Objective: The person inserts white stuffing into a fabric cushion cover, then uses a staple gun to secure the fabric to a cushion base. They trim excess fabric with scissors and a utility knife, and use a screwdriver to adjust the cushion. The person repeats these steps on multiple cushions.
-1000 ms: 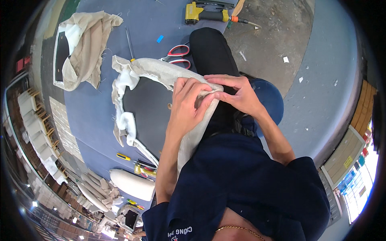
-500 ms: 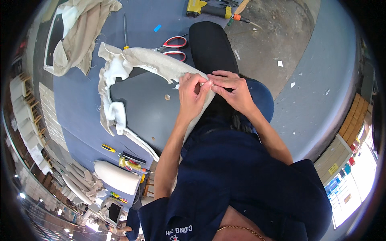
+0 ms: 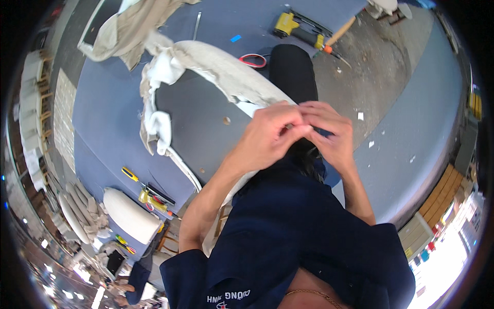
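Both hands, left hand [image 3: 270, 139] and right hand [image 3: 329, 135], are pinched tight on the edge of the cream fabric cover [image 3: 226, 72] at the near corner of the grey panel [image 3: 200, 121], and the far-side fabric hangs loose, so plenty left.

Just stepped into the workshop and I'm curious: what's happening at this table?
A person in a dark blue shirt has both hands together over the edge of a dark panel wrapped in off-white fabric. The left hand and right hand meet at the fabric's edge, fingertips pinched close. Red-handled scissors and a yellow power tool lie beyond on the blue table, and a yellow-handled screwdriver lies to the left.
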Available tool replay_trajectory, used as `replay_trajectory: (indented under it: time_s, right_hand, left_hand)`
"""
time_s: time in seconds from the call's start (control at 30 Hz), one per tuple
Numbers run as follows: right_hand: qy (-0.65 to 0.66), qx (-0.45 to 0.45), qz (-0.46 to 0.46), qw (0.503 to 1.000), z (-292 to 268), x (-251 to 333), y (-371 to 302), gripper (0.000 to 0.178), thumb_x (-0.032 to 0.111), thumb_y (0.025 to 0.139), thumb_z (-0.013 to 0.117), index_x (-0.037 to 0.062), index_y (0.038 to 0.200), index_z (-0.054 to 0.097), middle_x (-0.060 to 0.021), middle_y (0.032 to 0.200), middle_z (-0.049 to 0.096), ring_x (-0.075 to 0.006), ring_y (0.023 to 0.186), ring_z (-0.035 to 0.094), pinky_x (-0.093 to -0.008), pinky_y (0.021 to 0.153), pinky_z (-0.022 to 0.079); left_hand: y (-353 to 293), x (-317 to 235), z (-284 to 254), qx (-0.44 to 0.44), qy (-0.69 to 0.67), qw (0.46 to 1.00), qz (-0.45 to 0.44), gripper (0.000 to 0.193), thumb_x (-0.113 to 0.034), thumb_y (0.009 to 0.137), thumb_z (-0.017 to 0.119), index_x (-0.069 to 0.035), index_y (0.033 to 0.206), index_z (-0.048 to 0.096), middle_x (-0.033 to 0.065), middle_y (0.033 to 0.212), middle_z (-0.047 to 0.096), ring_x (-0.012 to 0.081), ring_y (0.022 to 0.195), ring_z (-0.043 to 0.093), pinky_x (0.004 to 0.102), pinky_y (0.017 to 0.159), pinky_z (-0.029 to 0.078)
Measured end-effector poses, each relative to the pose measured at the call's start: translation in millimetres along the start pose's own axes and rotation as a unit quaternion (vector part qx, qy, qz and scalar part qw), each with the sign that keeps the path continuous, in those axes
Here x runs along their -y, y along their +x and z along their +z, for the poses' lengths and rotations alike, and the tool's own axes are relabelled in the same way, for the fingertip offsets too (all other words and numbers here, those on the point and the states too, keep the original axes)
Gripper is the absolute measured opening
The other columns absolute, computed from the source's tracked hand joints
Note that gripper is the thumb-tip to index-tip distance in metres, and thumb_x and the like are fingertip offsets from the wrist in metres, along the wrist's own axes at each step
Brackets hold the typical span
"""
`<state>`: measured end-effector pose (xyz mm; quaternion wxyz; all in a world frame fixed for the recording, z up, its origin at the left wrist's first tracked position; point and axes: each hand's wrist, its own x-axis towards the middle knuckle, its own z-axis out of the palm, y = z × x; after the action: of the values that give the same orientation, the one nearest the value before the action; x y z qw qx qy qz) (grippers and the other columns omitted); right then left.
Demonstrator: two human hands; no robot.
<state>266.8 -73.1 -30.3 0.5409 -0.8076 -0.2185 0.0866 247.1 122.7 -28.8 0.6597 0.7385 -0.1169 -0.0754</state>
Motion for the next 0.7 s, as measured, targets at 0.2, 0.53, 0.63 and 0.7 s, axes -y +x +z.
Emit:
replay_trajectory:
  time_s: [0.2,0.53,0.63,0.7]
  right_hand:
    - [-0.034,0.009,0.125,0.992,-25,-59,-49,0.031,0.02,0.092,0.071,0.0014,0.116,0.069,-0.011,0.119,0.069,-0.0277,0.112,0.064,-0.0413,0.096,0.051]
    - [-0.013,0.12,0.021,0.992,0,-33,-38,0.031,0.011,0.096,0.069,-0.0094,0.119,0.069,-0.0279,0.137,0.059,-0.0398,0.125,0.058,-0.0462,0.103,0.049]
    - [-0.04,0.194,-0.056,0.979,-14,-59,-25,0.029,0.016,0.099,0.066,-0.0074,0.115,0.072,-0.0292,0.139,0.058,-0.0414,0.127,0.058,-0.0467,0.103,0.05]
    - [-0.063,0.189,-0.044,0.979,-14,-51,-22,0.031,0.019,0.1,0.065,-0.0068,0.115,0.072,-0.0297,0.136,0.06,-0.0426,0.127,0.058,-0.0472,0.103,0.05]
  left_hand:
    - [42,-23,45,-0.078,-0.028,0.967,0.24,0.015,-0.02,0.088,0.07,-0.007,0.086,0.063,0.0127,0.08,0.06,0.0346,0.077,0.061,0.0453,0.068,0.047]
    - [-143,75,-28,-0.409,0.314,0.856,-0.021,0.02,-0.021,0.086,0.069,-0.007,0.101,0.066,0.0132,0.105,0.06,0.0343,0.11,0.056,0.0475,0.096,0.045]
    - [-246,100,-34,-0.559,0.416,0.637,-0.33,0.056,-0.026,0.085,0.074,-0.003,0.132,0.055,0.0255,0.125,0.052,0.0408,0.121,0.051,0.0533,0.104,0.041]
    - [-291,125,-30,-0.564,0.262,0.639,-0.453,0.078,-0.05,0.085,0.073,0.001,0.139,0.05,0.0295,0.133,0.05,0.0448,0.127,0.049,0.0559,0.106,0.04]
